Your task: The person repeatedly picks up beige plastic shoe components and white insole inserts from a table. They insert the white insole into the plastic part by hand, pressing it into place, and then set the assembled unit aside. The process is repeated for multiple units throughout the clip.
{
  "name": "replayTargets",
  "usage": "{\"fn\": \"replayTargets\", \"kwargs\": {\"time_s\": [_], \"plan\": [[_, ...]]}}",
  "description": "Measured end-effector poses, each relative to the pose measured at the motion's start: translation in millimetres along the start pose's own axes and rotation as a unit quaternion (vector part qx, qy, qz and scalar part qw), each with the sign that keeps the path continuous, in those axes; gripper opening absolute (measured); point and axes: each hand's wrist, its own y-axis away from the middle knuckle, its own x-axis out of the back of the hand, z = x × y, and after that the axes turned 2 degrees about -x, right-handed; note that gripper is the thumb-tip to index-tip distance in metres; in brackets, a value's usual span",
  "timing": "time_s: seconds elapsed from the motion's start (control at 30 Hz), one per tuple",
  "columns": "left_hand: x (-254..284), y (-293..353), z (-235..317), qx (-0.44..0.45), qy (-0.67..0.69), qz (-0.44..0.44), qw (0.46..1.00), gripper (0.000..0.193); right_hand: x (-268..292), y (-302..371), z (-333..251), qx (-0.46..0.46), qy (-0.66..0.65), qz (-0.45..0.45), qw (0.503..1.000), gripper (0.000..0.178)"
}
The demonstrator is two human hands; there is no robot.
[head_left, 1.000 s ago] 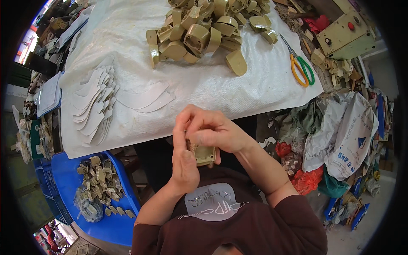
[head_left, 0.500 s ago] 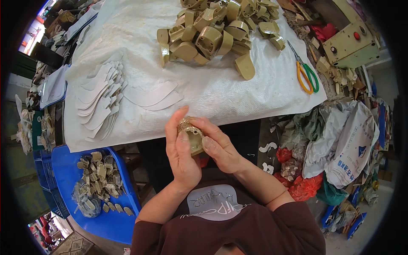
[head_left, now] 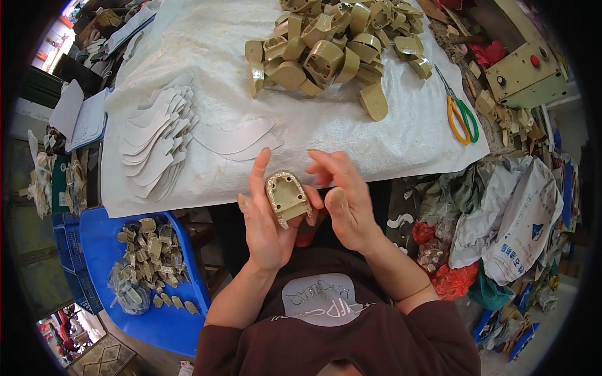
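Note:
A beige shoe heel [head_left: 288,199] with a glittery band around its curved edge rests in my left hand [head_left: 266,225]. Its hollow face with several small holes is turned up, and fingertips show past its right side. Just to the right, my right hand [head_left: 351,210] is apart from the heel, fingers spread and holding nothing. On the white cloth [head_left: 207,44] beyond, a few loose curved white pieces [head_left: 241,139] lie beside a fanned stack of similar pieces [head_left: 157,138]. Farther back is a heap of bare beige heels [head_left: 326,59].
Scissors [head_left: 461,116] with orange and green handles lie at the cloth's right edge, near a metal control box [head_left: 527,78] with a red button. A blue plastic chair [head_left: 100,250] at left bears several glittery heels [head_left: 150,254]. Plastic bags [head_left: 501,219] crowd the right side.
My right hand has come off the heel and opened to the right. The heel now sits in my left hand alone, its hollow face more fully visible. The view has shifted slightly.

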Motion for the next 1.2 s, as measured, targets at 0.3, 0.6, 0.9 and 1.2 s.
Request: {"fn": "replayTargets", "kwargs": {"time_s": [0.3, 0.6, 0.9, 1.2], "plan": [[-0.8, 3.5, 5.7, -0.178, -0.480, -0.086, 0.855, 0.086, 13.2, -3.6, 0.1, 0.016, 0.060, -0.018, 0.998, 0.029], [0.2, 7.1, 25.9, -0.077, -0.509, -0.053, 0.856, 0.055, 29.8, -9.1, 29.2, -0.172, -0.273, -0.091, 0.942, 0.025], [-11.6, -1.5, 20.0, -0.161, -0.593, -0.040, 0.788, 0.052, 27.5, -2.8, 14.1, -0.129, -0.061, -0.035, 0.989, 0.022], [-14.9, -4.0, -3.6, -0.289, -0.646, 0.030, 0.706, 0.052, 12.8, 2.4, 11.5, -0.180, -0.300, 0.007, 0.937, 0.028]]}}
